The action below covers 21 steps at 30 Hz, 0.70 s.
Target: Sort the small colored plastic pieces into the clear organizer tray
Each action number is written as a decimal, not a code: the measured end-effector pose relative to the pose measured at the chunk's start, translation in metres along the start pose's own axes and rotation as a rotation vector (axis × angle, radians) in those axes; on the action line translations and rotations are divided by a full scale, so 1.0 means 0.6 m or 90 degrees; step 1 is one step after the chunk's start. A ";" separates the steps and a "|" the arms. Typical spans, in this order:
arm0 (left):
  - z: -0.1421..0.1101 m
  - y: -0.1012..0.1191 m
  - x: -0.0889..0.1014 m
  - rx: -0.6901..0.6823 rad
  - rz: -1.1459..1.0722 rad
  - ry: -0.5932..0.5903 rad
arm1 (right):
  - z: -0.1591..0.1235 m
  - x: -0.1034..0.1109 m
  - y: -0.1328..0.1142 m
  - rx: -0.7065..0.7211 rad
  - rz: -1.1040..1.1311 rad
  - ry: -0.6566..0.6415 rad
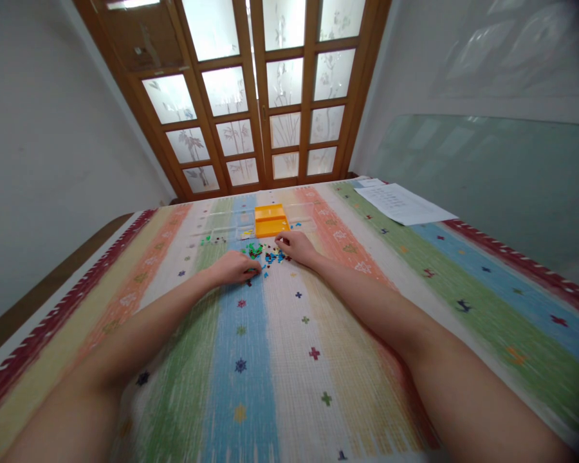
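A loose pile of tiny green, blue, dark red and yellowish pieces point(271, 256) lies on the striped tablecloth point(289, 334). On its near left side, my left hand point(235, 267) rests low with curled fingers touching or almost touching the pieces. My right hand point(296, 246) is at the pile's right edge, fingertips drawn together; whatever they may hold is too small to make out. Just behind the pile an orange box point(271, 227) stands open. Flanking it is a clear compartment tray point(212, 225), with a few green, dark and yellow pieces in its near-left sections.
White printed sheets point(405, 203) lie at the table's far right. Beyond the table's far edge is a wooden door with frosted panes point(265, 128). A pale glass panel point(482, 167) leans along the right wall. A brown curved edge point(77, 257) runs along the left.
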<state>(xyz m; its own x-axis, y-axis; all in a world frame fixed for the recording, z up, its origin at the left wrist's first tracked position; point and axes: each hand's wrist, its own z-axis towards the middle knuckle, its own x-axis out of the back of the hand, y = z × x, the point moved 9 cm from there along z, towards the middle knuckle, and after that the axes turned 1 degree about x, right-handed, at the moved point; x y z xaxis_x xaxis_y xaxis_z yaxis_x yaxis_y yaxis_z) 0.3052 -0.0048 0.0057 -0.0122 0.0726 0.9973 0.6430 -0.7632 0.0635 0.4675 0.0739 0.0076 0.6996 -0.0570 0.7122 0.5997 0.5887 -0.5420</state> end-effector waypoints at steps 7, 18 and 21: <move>0.004 -0.031 0.029 0.090 -0.013 0.085 | 0.001 -0.002 0.004 0.008 -0.008 0.004; 0.027 -0.199 0.089 0.413 0.008 0.288 | -0.001 -0.002 0.001 0.004 -0.014 -0.002; 0.039 -0.226 0.086 0.441 0.027 0.286 | 0.000 -0.001 0.000 0.009 -0.013 -0.004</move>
<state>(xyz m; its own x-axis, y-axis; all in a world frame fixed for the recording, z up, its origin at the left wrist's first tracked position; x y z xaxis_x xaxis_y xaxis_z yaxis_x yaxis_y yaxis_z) 0.2352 0.1177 0.0477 -0.1882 -0.3231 0.9275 0.9744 -0.1801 0.1350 0.4669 0.0736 0.0070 0.6847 -0.0634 0.7260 0.6079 0.5992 -0.5210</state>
